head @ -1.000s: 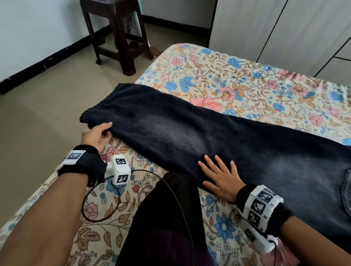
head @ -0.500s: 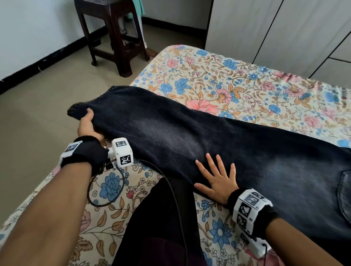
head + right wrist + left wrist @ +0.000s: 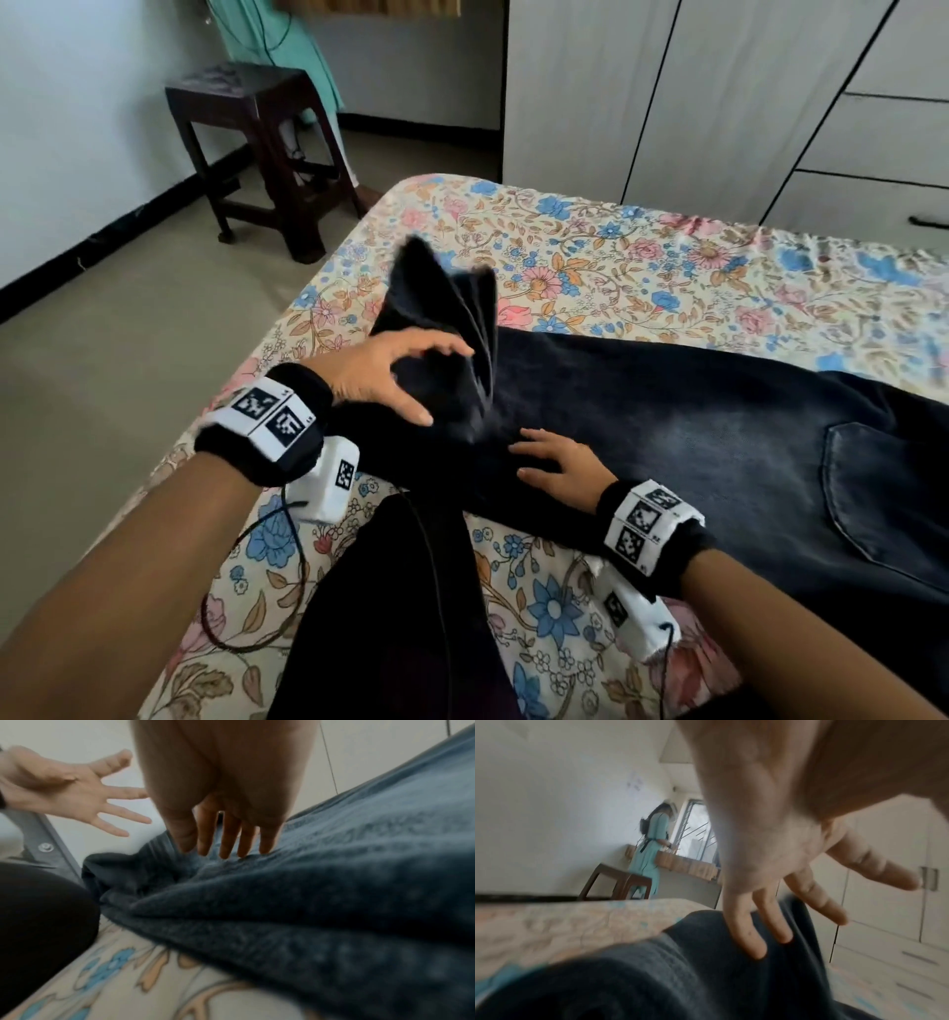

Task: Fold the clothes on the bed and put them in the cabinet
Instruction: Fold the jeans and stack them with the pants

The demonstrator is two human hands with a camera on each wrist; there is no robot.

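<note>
Dark blue jeans (image 3: 693, 421) lie across the floral bed (image 3: 642, 257). Their leg end (image 3: 447, 303) is flipped up in the air, blurred, over the rest of the leg. My left hand (image 3: 426, 380) hovers beside that raised cloth with its fingers spread. In the left wrist view two fingertips (image 3: 757, 949) touch the denim (image 3: 680, 973) and grip nothing. To the right, my right hand (image 3: 549, 462) lies flat on the jeans at the crease, with straight fingers (image 3: 226, 833) pressing the cloth (image 3: 334, 882). White cabinet doors (image 3: 719, 103) stand beyond the bed.
A dark wooden stool (image 3: 257, 154) stands on the floor left of the bed. Behind it a person in a teal dress (image 3: 649, 850) stands by a window. My black-clad knee (image 3: 390, 616) and a cable rest on the bed's near edge.
My left hand lifted the leg end from the bed's left edge, swung it right over the jeans, and has let go. The right hand stayed pressing in place.
</note>
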